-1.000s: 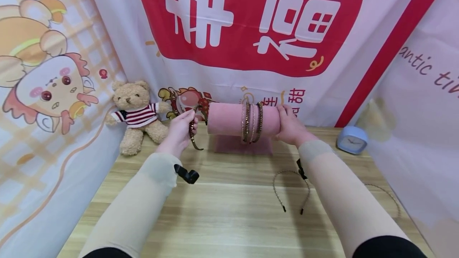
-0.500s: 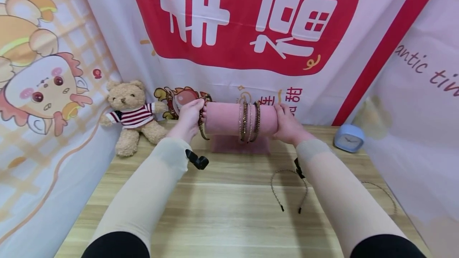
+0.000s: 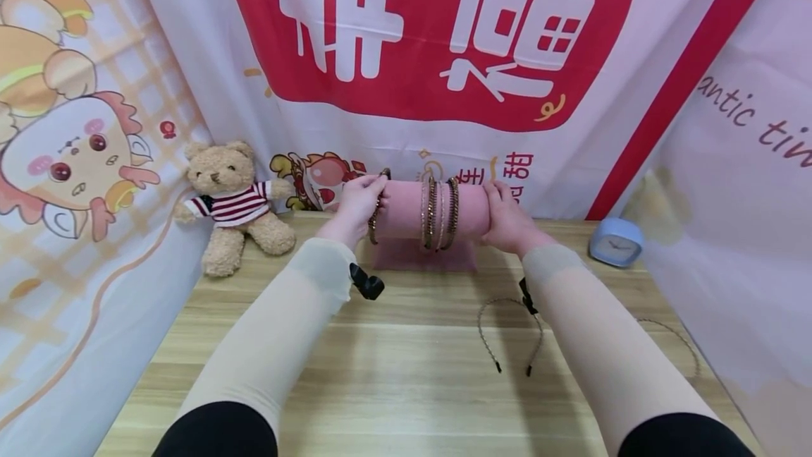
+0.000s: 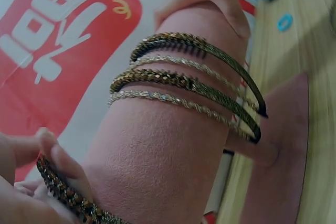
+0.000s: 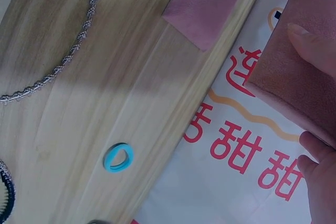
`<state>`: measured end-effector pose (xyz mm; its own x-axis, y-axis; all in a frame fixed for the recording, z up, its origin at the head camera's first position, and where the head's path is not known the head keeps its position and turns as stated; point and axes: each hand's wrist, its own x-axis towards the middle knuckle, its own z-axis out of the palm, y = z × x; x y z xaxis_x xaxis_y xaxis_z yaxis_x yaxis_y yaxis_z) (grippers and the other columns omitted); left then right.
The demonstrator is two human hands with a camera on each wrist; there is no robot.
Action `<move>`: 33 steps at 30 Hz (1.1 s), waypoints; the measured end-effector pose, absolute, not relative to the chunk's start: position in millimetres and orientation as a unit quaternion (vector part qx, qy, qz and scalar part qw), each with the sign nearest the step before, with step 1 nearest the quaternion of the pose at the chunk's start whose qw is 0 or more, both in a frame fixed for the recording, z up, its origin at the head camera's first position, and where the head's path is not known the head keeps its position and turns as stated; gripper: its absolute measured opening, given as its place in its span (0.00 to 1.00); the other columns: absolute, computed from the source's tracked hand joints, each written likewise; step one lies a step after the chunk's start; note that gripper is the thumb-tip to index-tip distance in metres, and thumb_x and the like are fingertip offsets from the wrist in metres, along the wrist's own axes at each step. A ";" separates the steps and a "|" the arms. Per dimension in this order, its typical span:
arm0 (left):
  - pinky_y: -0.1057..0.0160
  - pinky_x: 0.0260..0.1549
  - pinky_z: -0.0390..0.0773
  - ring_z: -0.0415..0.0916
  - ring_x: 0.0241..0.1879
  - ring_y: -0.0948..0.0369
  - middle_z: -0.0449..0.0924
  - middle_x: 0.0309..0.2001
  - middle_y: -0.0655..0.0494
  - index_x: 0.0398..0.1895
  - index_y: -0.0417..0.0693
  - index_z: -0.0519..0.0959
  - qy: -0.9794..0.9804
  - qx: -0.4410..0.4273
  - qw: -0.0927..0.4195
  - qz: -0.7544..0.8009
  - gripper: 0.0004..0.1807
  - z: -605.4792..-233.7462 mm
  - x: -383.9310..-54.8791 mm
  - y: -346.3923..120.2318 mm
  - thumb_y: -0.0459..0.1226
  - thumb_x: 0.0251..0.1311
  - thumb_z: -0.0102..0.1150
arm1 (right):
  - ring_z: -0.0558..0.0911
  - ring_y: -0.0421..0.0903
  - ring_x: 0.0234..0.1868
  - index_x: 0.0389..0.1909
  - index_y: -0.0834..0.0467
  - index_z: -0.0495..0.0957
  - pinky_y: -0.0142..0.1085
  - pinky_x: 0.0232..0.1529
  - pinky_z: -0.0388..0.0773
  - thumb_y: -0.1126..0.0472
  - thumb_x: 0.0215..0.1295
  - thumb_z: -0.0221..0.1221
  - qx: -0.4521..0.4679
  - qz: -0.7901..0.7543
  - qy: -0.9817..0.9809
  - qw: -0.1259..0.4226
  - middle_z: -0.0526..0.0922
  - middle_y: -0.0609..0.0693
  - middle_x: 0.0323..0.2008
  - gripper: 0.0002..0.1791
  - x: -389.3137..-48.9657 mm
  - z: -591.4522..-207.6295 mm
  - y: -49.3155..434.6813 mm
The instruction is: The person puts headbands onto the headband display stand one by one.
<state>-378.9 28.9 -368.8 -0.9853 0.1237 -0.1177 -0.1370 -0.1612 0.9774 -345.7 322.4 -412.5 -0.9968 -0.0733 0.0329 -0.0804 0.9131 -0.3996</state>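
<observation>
My left hand [image 3: 357, 204] pinches a dark bronze beaded headband [image 4: 65, 190] by its upper part. That headband sits around the left end of a pink velvet display roll [image 3: 402, 211], which stands on a flat pink base [image 3: 425, 257]. Several other headbands circle the roll right of its middle, such as a dark beaded one [image 4: 210, 93] and a pale twisted one [image 4: 173, 100]. At the roll's right end, my right hand [image 3: 509, 223] grips it, thumb on the near side in the right wrist view. The back of the roll is hidden in the head view.
One thin headband [image 3: 483, 333] lies on the wooden table [image 3: 406, 386]; another [image 3: 675, 333] is partly behind the right forearm. A teddy bear [image 3: 235, 203] sits at the left, a blue clock [image 3: 615, 242] at the right. A turquoise ring [image 5: 119, 168] lies near the table's back edge.
The left hand has moved right and carried the dark headband from beside the roll to around its left end. The right hand has kept its hold on the other end.
</observation>
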 end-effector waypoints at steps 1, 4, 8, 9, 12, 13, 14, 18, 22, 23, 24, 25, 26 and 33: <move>0.69 0.22 0.78 0.76 0.22 0.63 0.78 0.30 0.48 0.58 0.32 0.75 0.669 0.001 0.079 0.739 0.17 -368.4 -378.8 29.7 0.34 0.71 0.54 | 0.59 0.66 0.70 0.80 0.51 0.36 0.58 0.67 0.59 0.62 0.41 0.78 0.041 0.205 -0.978 0.010 0.40 0.60 0.76 0.72 -345.5 -412.4 322.1; 0.64 0.33 0.82 0.81 0.32 0.57 0.83 0.39 0.44 0.60 0.35 0.76 0.753 0.023 0.046 0.656 0.21 -366.3 -377.6 31.6 0.31 0.64 0.58 | 0.59 0.66 0.69 0.79 0.52 0.37 0.58 0.67 0.60 0.63 0.40 0.78 0.043 0.204 -0.978 0.015 0.40 0.61 0.76 0.72 -345.0 -412.1 321.2; 0.59 0.51 0.78 0.77 0.50 0.52 0.80 0.52 0.42 0.62 0.34 0.75 0.830 0.057 -0.002 0.555 0.25 -364.7 -374.8 29.8 0.28 0.59 0.58 | 0.60 0.66 0.69 0.79 0.53 0.38 0.57 0.67 0.60 0.63 0.39 0.78 0.047 0.204 -0.978 0.019 0.41 0.62 0.75 0.71 -344.6 -410.9 320.4; 0.58 0.54 0.76 0.75 0.54 0.52 0.79 0.53 0.41 0.63 0.34 0.74 0.842 0.063 -0.011 0.535 0.26 -364.6 -373.9 28.8 0.28 0.59 0.58 | 0.60 0.66 0.69 0.79 0.54 0.38 0.57 0.67 0.60 0.63 0.39 0.78 0.047 0.203 -0.978 0.019 0.41 0.62 0.75 0.71 -344.6 -410.8 320.2; 0.57 0.56 0.74 0.73 0.57 0.51 0.78 0.54 0.41 0.64 0.35 0.73 0.863 0.080 -0.020 0.498 0.26 -363.4 -370.4 26.1 0.28 0.60 0.57 | 0.59 0.66 0.69 0.79 0.54 0.37 0.57 0.68 0.59 0.63 0.38 0.78 0.049 0.201 -0.978 0.019 0.41 0.63 0.75 0.72 -345.0 -410.7 320.2; 0.56 0.56 0.74 0.73 0.56 0.51 0.79 0.54 0.42 0.63 0.36 0.74 0.869 0.081 -0.019 0.488 0.25 -362.6 -369.3 25.3 0.29 0.61 0.58 | 0.59 0.67 0.69 0.79 0.54 0.37 0.57 0.68 0.58 0.63 0.38 0.78 0.050 0.202 -0.978 0.019 0.41 0.63 0.75 0.73 -345.1 -410.7 320.3; 0.55 0.55 0.74 0.74 0.56 0.52 0.79 0.53 0.44 0.62 0.37 0.76 0.875 0.081 -0.020 0.477 0.24 -361.7 -368.4 24.7 0.31 0.61 0.59 | 0.59 0.67 0.69 0.79 0.54 0.36 0.58 0.68 0.58 0.63 0.37 0.78 0.050 0.201 -0.978 0.018 0.40 0.63 0.75 0.73 -345.3 -410.8 320.3; 0.47 0.58 0.68 0.76 0.53 0.55 0.82 0.50 0.52 0.58 0.45 0.81 0.895 0.067 -0.018 0.441 0.20 -358.9 -367.5 22.5 0.35 0.62 0.61 | 0.58 0.67 0.69 0.79 0.53 0.35 0.57 0.67 0.59 0.63 0.39 0.78 0.047 0.206 -0.977 0.011 0.39 0.63 0.76 0.73 -346.1 -412.2 321.0; 0.29 0.61 0.49 0.75 0.55 0.55 0.82 0.52 0.56 0.57 0.50 0.82 0.909 0.055 -0.019 0.414 0.19 -358.6 -371.8 23.1 0.39 0.63 0.61 | 0.59 0.66 0.69 0.79 0.53 0.34 0.56 0.67 0.60 0.62 0.41 0.78 0.048 0.206 -0.977 0.009 0.39 0.62 0.76 0.72 -346.7 -413.6 322.8; 0.27 0.60 0.49 0.75 0.54 0.55 0.82 0.52 0.56 0.56 0.51 0.83 0.912 0.052 -0.022 0.407 0.19 -358.7 -373.2 23.5 0.39 0.62 0.60 | 0.59 0.66 0.69 0.79 0.54 0.35 0.56 0.67 0.61 0.62 0.41 0.78 0.049 0.206 -0.977 0.011 0.40 0.63 0.75 0.72 -346.8 -413.7 322.9; 0.27 0.59 0.51 0.76 0.54 0.55 0.82 0.52 0.56 0.56 0.51 0.83 0.914 0.048 -0.027 0.401 0.18 -358.9 -374.4 23.9 0.40 0.62 0.60 | 0.59 0.66 0.69 0.79 0.54 0.35 0.56 0.67 0.61 0.62 0.41 0.78 0.050 0.207 -0.977 0.012 0.40 0.63 0.75 0.72 -346.8 -413.8 323.0; 0.25 0.57 0.50 0.76 0.53 0.55 0.82 0.51 0.57 0.55 0.52 0.84 0.917 0.044 -0.032 0.395 0.18 -358.9 -375.4 24.2 0.40 0.62 0.60 | 0.59 0.66 0.69 0.79 0.54 0.35 0.56 0.67 0.61 0.62 0.41 0.78 0.051 0.208 -0.977 0.013 0.40 0.63 0.75 0.72 -346.7 -414.0 323.1; 0.25 0.56 0.52 0.76 0.53 0.56 0.82 0.50 0.58 0.55 0.53 0.84 0.918 0.040 -0.035 0.392 0.18 -358.8 -376.2 24.6 0.41 0.62 0.60 | 0.59 0.66 0.69 0.79 0.54 0.35 0.55 0.67 0.61 0.62 0.41 0.78 0.051 0.208 -0.977 0.014 0.40 0.62 0.75 0.72 -346.6 -414.1 322.9; 0.46 0.55 0.71 0.74 0.55 0.54 0.80 0.52 0.51 0.59 0.45 0.80 0.909 0.102 -0.047 0.402 0.20 -359.3 -376.1 19.3 0.41 0.66 0.60 | 0.61 0.66 0.68 0.79 0.53 0.35 0.56 0.66 0.63 0.62 0.40 0.78 0.052 0.208 -0.977 0.017 0.40 0.62 0.75 0.73 -347.5 -414.9 324.0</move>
